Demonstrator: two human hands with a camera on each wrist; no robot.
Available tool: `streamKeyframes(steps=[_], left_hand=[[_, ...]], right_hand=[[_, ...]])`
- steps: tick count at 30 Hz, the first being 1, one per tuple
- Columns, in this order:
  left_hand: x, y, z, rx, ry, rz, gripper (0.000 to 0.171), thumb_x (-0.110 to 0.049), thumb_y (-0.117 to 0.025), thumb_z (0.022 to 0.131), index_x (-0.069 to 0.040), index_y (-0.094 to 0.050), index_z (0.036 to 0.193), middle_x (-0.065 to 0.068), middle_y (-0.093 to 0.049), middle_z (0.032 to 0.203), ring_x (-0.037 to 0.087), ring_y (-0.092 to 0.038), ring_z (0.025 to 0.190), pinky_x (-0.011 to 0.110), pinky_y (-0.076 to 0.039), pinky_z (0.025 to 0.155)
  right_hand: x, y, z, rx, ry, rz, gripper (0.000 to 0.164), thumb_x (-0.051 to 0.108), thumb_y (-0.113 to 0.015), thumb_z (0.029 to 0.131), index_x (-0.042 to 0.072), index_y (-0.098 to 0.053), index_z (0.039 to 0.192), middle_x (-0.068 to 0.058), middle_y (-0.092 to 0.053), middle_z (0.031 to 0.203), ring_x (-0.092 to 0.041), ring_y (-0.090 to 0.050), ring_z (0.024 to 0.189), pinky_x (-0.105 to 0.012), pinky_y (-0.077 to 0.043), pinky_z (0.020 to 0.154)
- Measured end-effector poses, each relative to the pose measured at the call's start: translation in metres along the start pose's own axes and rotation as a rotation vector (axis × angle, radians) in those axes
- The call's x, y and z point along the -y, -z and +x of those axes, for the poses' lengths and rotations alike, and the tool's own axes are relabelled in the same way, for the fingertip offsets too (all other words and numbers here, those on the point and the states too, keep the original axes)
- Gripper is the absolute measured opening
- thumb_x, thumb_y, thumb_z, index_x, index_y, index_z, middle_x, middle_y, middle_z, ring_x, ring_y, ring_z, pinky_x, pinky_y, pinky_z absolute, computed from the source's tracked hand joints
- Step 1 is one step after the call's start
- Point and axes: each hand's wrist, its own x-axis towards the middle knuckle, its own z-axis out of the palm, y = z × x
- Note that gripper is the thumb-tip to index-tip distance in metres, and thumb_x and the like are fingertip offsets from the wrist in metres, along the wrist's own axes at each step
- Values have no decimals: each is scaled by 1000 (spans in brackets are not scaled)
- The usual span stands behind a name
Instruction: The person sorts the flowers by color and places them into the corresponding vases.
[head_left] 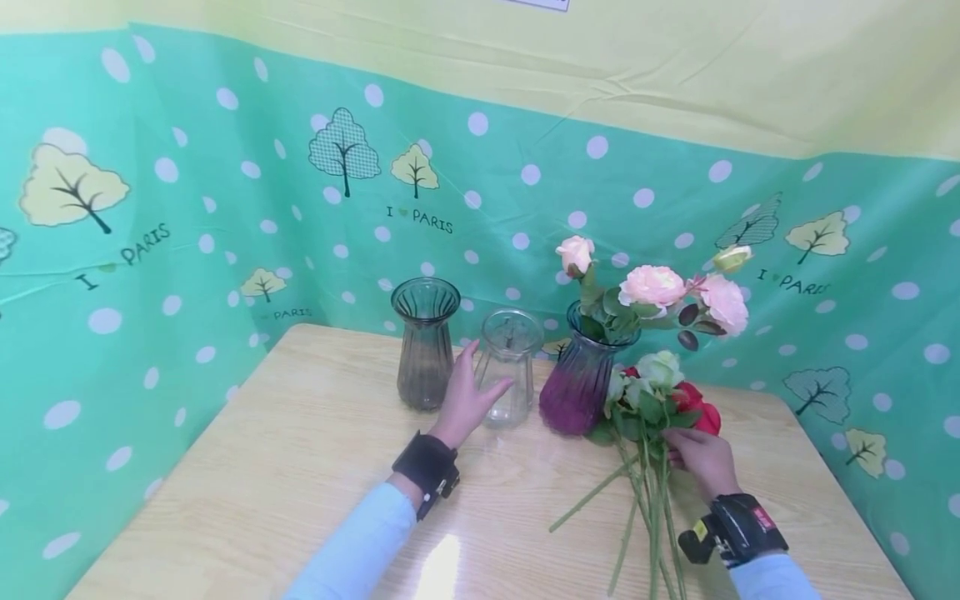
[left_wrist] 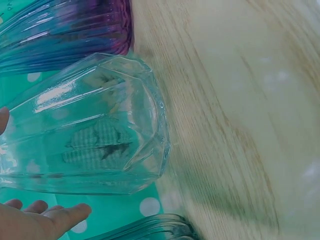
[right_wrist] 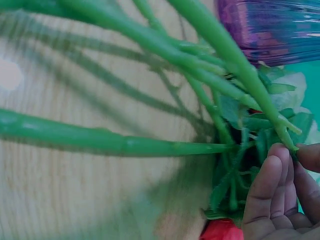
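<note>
Here's the left hand (head_left: 467,402), fingers and thumb spread apart beside a colourless ribbed glass vase (head_left: 516,400); touching, I can't tell. Just left of that hand, one smoky grey ribbed glass vase (head_left: 424,354); off to its right, one purple-and-blue ribbed glass vase (head_left: 576,390), making three, this one carrying three pale pink blooms (head_left: 652,287) and one yellowish bud (head_left: 732,258). And the right hand (head_left: 703,460) pinches one slim green stem (right_wrist: 250,80), red and pale-green flowers (head_left: 660,369) bunched just beyond it, too overlapped to count.
</note>
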Motion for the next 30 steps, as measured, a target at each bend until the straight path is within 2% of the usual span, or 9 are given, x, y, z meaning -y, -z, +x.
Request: streamKeyframes(steps=[2,4,7,11,14,18,22,27,30], left_hand=[[0,0,0,1,-7,0,85,-29,-73,80,-4,-24,145,20,-31,149,35,-32,137,51,-29,112],[0,0,-1,6,-10,1,85,-30,-73,80,-5,-24,145,19,-31,149,34,-32,137,50,-30,113],[-1,0,-1,12,-28,4,84,-31,-72,81,-5,-24,145,19,-31,149,33,-32,137,50,-30,112],[-2,1,0,6,-61,16,83,-30,-71,82,-3,-25,145,20,-32,148,35,-34,136,51,-31,111],[-1,2,0,14,-70,27,83,-29,-70,83,-4,-23,146,20,-30,149,35,-32,137,51,-30,112],[0,1,0,39,-63,42,82,-29,-68,85,-4,-21,147,20,-27,151,34,-29,139,52,-28,113],[1,-1,0,53,-54,47,81,-30,-66,86,-4,-20,148,20,-26,151,35,-29,139,52,-28,112],[1,-1,0,66,-44,53,81,-32,-65,86,-6,-20,148,18,-27,151,33,-30,138,50,-29,113],[0,-1,1,69,-48,50,80,-32,-65,86,-7,-20,148,18,-27,151,33,-31,138,50,-30,112]], right_hand=[[3,4,-2,-2,1,20,46,17,-52,94,-16,-47,126,4,-65,76,-1,-60,64,-18,-56,62],[7,9,-4,-12,-8,89,49,20,-53,95,-15,-45,128,7,-64,76,0,-60,63,-18,-56,63],[12,15,-7,-36,-6,271,48,22,-59,92,-11,-49,126,8,-64,74,-2,-61,63,-18,-57,63],[8,18,-5,-82,71,518,27,21,-67,87,3,-65,107,2,-69,76,-8,-65,66,-21,-58,62],[13,14,-11,-143,105,606,10,21,-69,85,16,-69,94,2,-70,77,-8,-67,67,-20,-58,64],[37,7,-27,-213,49,770,5,14,-71,83,15,-70,88,1,-72,72,-9,-69,64,-21,-58,64],[57,2,-38,-275,7,953,8,8,-73,79,7,-68,86,-4,-72,71,-13,-70,62,-23,-59,61],[75,-3,-45,-362,62,1091,17,8,-76,76,-1,-66,87,-7,-71,73,-16,-70,64,-25,-59,64],[85,-4,-50,-383,98,1150,24,8,-77,74,-3,-66,92,-10,-71,75,-17,-69,65,-25,-59,67]])
